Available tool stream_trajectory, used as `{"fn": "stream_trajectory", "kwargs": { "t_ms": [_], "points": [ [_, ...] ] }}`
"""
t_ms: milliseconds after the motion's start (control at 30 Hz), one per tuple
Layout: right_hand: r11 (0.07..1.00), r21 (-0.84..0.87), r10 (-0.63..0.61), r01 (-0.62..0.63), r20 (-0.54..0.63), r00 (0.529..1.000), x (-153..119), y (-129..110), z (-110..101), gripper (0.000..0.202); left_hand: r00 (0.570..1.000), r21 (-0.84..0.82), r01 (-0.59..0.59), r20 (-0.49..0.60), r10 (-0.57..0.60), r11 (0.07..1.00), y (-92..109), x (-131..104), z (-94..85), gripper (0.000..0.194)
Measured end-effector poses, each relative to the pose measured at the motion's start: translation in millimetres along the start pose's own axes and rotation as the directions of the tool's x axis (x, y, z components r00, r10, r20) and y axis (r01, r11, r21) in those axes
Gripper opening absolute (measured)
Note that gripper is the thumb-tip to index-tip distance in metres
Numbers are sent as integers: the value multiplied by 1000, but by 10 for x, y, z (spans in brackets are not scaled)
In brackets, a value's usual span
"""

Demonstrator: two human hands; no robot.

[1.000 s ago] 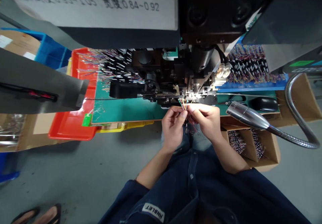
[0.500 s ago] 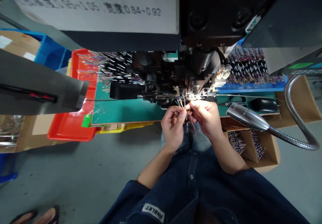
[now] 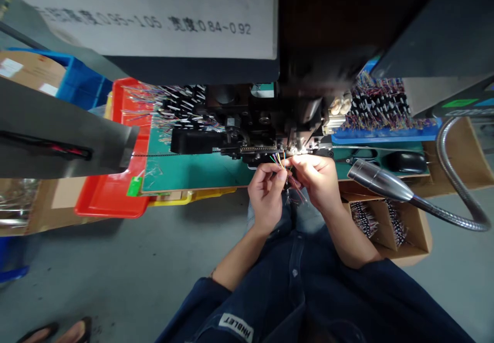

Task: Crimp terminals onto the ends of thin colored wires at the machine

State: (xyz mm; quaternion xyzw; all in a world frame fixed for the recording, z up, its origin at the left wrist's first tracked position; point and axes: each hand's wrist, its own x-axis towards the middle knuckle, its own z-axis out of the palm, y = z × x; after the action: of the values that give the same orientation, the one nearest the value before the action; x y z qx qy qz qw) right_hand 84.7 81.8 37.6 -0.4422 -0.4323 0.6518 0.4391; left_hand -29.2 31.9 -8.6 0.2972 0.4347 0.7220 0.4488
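Thin coloured wires (image 3: 278,160) fan out from the fingertips of my left hand (image 3: 267,191), which is closed on the bundle. Close beside it, my right hand (image 3: 317,178) pinches at the same wires, its fingertips at the lit front of a black machine (image 3: 264,119). More wire ends hang below, between the two hands. The exact wire in my right fingers is too small to make out. A metal strip (image 3: 258,149) runs along the machine front, just above my left hand.
Wire bundles lie in a red tray (image 3: 111,196) at left and a blue tray (image 3: 382,136) at right. A flexible lamp (image 3: 380,179) reaches in from the right, above a cardboard box (image 3: 419,230) of bundles. Scissors (image 3: 360,155) lie on the green mat (image 3: 193,170).
The machine's upper black part appears lower and blurred, and the view has shifted slightly. Both hands keep nearly the same place at the machine front with the wires.
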Motion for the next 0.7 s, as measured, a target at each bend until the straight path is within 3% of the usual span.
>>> {"fn": "stream_trajectory", "kwargs": {
  "t_ms": [167,300,500,700],
  "points": [
    [990,-97,-93,100,74,993,-52,-86,-26,42,996,-32,35,82,-32,999,-4,-19,-26,21],
    [981,-148,-119,125,49,992,-78,-96,-34,40,996,-38,53,76,-50,998,2,-31,-13,22],
    [992,-54,-111,111,-9,994,-73,-36,-13,39,996,-32,90,29,-89,995,-35,-50,9,26],
    [996,91,7,-5,-20,1000,-27,18,6,35,998,-10,65,-6,-65,998,-75,-56,-21,22]
  ]
}}
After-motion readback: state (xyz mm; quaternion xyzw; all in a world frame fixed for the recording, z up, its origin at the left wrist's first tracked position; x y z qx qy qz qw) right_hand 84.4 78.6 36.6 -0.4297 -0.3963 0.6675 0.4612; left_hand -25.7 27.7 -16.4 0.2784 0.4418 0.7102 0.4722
